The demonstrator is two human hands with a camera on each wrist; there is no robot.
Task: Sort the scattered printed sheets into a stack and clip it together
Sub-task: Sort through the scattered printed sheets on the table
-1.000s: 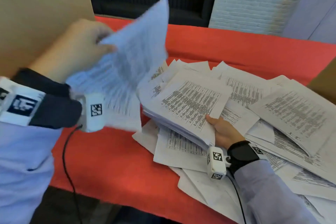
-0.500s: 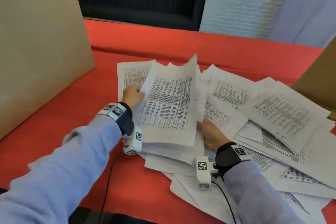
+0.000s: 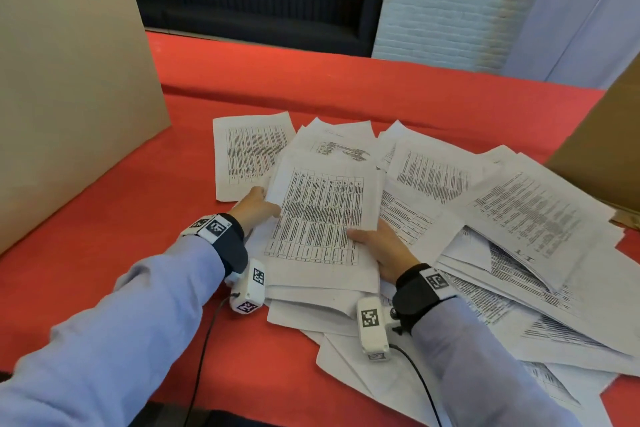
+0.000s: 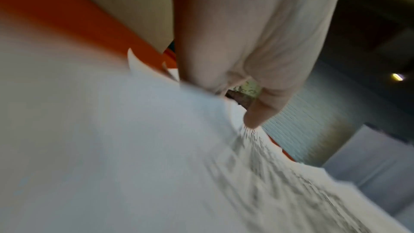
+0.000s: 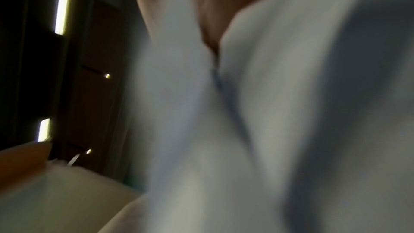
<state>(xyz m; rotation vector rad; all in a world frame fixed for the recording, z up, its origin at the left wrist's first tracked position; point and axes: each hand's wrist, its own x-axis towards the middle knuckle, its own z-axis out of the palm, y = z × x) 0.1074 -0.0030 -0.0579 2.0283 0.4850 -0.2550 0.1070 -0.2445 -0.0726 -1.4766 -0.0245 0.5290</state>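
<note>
A stack of printed sheets [image 3: 322, 218] lies on the red table [image 3: 138, 218], its top page showing a dense table of text. My left hand [image 3: 256, 208] holds the stack's left edge, thumb on top; in the left wrist view the thumb [image 4: 262, 111] presses on the paper [image 4: 112, 148]. My right hand [image 3: 377, 246] grips the stack's right edge, thumb on the top page. The right wrist view is a blur of white paper [image 5: 246, 130]. More loose sheets [image 3: 519, 218] lie scattered to the right and beneath. No clip shows in any view.
A single printed sheet [image 3: 249, 156] lies just left of the stack. A tall cardboard panel [image 3: 69, 80] stands at the left and another cardboard piece [image 3: 609, 149] at the right. Bare red table stretches behind and to the front left.
My left hand brought the raised sheets down from the upper left onto the stack and now holds its left edge. The stack has settled flat between both hands.
</note>
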